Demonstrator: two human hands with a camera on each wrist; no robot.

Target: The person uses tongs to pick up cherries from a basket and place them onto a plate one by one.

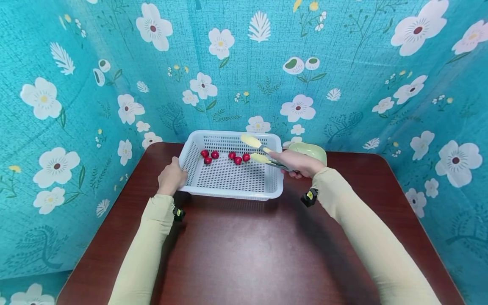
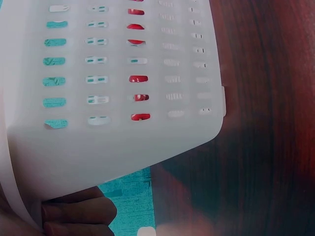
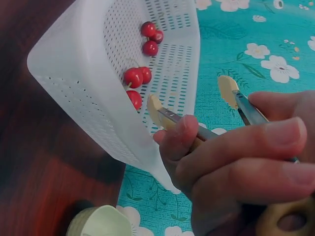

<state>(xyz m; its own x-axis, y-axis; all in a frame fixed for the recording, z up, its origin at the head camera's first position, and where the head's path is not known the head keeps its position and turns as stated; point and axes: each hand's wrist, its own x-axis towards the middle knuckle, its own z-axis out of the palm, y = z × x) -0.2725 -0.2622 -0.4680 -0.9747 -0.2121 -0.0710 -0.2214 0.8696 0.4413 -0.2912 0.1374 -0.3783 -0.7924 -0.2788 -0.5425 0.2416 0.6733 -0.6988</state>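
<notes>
A white perforated plastic basket (image 1: 228,192) stands on the dark table with several red cherries (image 1: 238,160) inside, in two loose clusters toward its back. My left hand (image 1: 171,177) grips the basket's left rim; in the left wrist view its fingers (image 2: 81,211) curl under that rim. My right hand (image 1: 299,163) holds a pair of tongs (image 1: 263,148) with cream-coloured tips over the basket's right side. The tong tips are spread apart with nothing between them. In the right wrist view one tip overlaps the basket near a cherry (image 3: 134,99).
A light green bowl (image 1: 308,149) stands behind my right hand, just right of the basket, partly hidden by the hand. The brown table (image 1: 244,254) ends at a blue flowered cloth (image 1: 236,97) that hangs behind and at both sides.
</notes>
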